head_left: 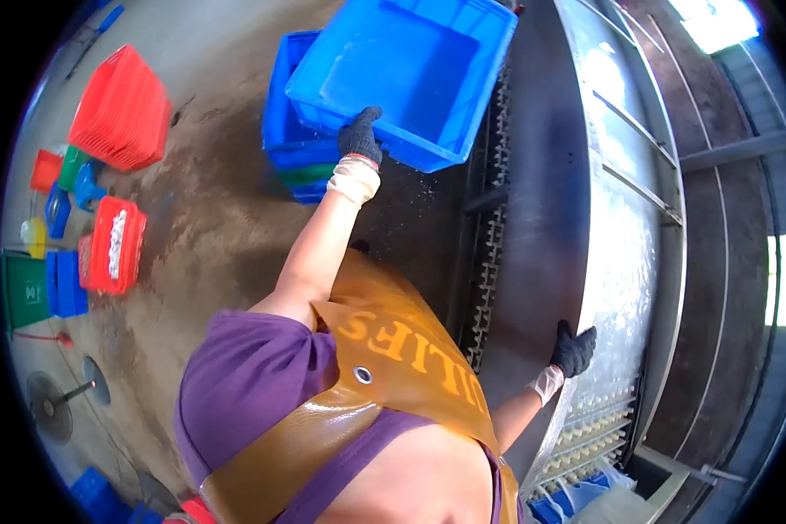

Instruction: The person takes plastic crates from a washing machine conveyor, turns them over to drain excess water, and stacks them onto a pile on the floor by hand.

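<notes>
My left hand [361,137], in a dark glove with a pale cuff, is closed on the near rim of an empty-looking blue crate [402,74]. This crate is tilted, its inside facing me, and partly covers another blue crate [284,105] behind it. A green edge shows low in that stack. On the right, my right hand [574,349], gloved the same way, rests at the edge of a long metal machine [546,218]. Its thumb and fingers are apart, with nothing visible in them.
Stacked red baskets [122,109] and a red basket with white items [127,246] stand on the left floor. Rows of rollers [489,271] run along the machine. A fan-like round object [51,407] is at lower left, a green bin [26,290] above it.
</notes>
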`<state>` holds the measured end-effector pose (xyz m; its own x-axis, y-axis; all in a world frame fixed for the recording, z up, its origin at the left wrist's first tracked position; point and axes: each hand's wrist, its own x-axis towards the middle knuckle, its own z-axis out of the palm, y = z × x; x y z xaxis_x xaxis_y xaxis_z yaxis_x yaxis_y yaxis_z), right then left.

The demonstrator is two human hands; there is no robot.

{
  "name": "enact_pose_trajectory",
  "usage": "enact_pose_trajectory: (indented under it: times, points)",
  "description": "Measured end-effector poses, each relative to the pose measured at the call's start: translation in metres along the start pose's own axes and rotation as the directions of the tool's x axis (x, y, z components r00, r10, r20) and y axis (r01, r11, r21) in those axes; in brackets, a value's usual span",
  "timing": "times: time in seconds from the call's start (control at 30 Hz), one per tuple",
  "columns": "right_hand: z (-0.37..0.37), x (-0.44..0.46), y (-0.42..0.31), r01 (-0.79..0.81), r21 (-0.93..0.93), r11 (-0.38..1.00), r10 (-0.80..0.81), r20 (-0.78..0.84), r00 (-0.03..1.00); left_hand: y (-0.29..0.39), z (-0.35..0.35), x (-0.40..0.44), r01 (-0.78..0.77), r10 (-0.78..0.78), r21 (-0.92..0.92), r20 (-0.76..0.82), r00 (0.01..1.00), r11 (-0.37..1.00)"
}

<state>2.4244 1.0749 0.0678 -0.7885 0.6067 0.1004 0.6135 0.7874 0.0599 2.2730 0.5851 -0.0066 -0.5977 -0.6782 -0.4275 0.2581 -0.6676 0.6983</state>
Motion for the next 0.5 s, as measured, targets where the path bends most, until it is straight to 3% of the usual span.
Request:
enact_pose_trajectory:
  times: [0.07,0.13,0.2,0.23,0.27,0.33,0.37,0.47,0.5]
  points:
    - [0.005,0.001,0.000,0.014,-0.021,1.000,-0.015,-0.001,1.000,0.007,-0.013,0.016,-0.072,0.074,0.023,-0.127,0.989,0.997]
    - [0.007,-0.002,-0.001,0.007,-0.012,1.000,-0.008,-0.117,0.993,0.007,-0.049,0.044,-0.042,0.047,0.050,-0.099,0.994,0.998]
    - [-0.002,-0.008,-0.009,-0.031,-0.006,0.999,0.031,-0.083,0.996,0.003,-0.080,0.074,0.083,-0.092,-0.109,-0.073,0.993,0.991]
    - [0.000,-0.009,-0.008,-0.022,0.006,1.000,0.023,-0.103,0.994,0.010,-0.077,0.076,0.096,-0.108,-0.062,-0.244,0.964,0.993]
    - [0.001,-0.010,-0.007,-0.010,0.014,1.000,0.012,-0.121,0.993,0.010,-0.079,0.080,0.103,-0.114,-0.055,-0.249,0.962,0.993]
    - [0.002,-0.004,-0.003,-0.039,-0.001,0.999,0.039,-0.072,0.997,0.003,-0.082,0.083,-0.098,0.103,0.054,-0.091,0.991,0.994]
    - [0.003,-0.002,-0.007,-0.070,0.008,0.998,0.070,-0.043,0.997,0.006,-0.081,0.092,-0.100,0.105,0.058,-0.091,0.990,0.993]
    - [0.005,0.000,-0.003,-0.057,0.028,0.998,0.058,-0.041,0.998,0.014,-0.075,0.110,-0.089,0.077,-0.103,-0.114,0.990,0.991]
    - [0.004,0.000,-0.002,-0.064,0.019,0.998,0.064,-0.038,0.997,0.018,-0.066,0.116,-0.056,0.022,-0.167,-0.199,0.980,0.984]
